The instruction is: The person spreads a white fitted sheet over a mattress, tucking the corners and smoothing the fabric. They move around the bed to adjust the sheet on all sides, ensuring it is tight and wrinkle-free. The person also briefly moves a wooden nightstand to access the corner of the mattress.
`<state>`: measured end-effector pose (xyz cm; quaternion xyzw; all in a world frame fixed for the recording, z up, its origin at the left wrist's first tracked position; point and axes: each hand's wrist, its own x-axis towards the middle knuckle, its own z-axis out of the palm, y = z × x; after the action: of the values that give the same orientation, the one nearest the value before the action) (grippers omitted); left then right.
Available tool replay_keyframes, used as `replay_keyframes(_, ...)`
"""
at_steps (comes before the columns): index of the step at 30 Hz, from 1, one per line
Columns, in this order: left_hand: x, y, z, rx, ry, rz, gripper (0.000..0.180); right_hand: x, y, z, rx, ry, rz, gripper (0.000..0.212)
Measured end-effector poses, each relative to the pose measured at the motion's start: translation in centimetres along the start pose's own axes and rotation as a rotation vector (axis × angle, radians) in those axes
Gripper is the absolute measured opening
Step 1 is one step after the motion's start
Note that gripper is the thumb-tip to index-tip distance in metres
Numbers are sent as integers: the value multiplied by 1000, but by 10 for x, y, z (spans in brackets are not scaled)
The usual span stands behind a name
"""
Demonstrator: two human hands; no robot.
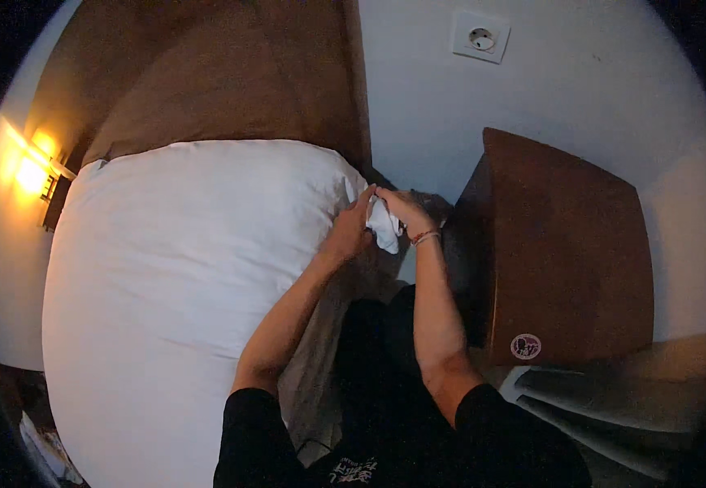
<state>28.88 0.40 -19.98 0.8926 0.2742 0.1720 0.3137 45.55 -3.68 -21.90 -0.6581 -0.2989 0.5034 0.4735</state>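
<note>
A bed spread with a white sheet (182, 236) fills the left half of the head view. At its far right corner, both of my hands are at a bunched white end of cloth (384, 228), which looks like part of the sheet. My left hand (352, 228) is closed at the mattress edge, its index finger stretched upward along the fabric. Opposite it, my right hand (408, 213) grips the cloth from above, fingertips close to the left hand's. The bunched end hangs down between the hands. Some fingers are hidden behind the fabric.
A brown headboard (231, 73) stands behind the bed. Close to my right arm is a brown bedside cabinet (568, 252) with a round sticker. A wall socket (481, 37) sits above, a lit lamp (34, 175) glows at far left, and grey fabric (597, 411) lies lower right.
</note>
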Motion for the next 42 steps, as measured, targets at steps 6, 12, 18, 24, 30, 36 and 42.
replay_keyframes(6,-13,-39,21,-42,-58,-17,79,-47,6,54,-28,752,-317,34)
replay_keyframes(12,-84,22,-8,-313,-178,-90,62,-163,-23,93,8,555,-255,27)
replay_keyframes(18,-157,134,-256,-868,-116,-763,22,-330,-190,-57,-205,-85,-123,29)
replay_keyframes(24,-173,204,-420,-1005,55,-717,34,-473,-311,-214,130,79,-18,34)
replay_keyframes(30,11,434,-312,-1669,-417,-314,40,-397,-435,-145,544,-353,-285,40)
replay_keyframes(36,8,495,-263,-1594,-588,-65,41,-462,-421,-200,501,-326,-399,35)
replay_keyframes(42,-138,452,-119,-1117,-336,-450,38,-576,-184,-207,170,17,-256,54)
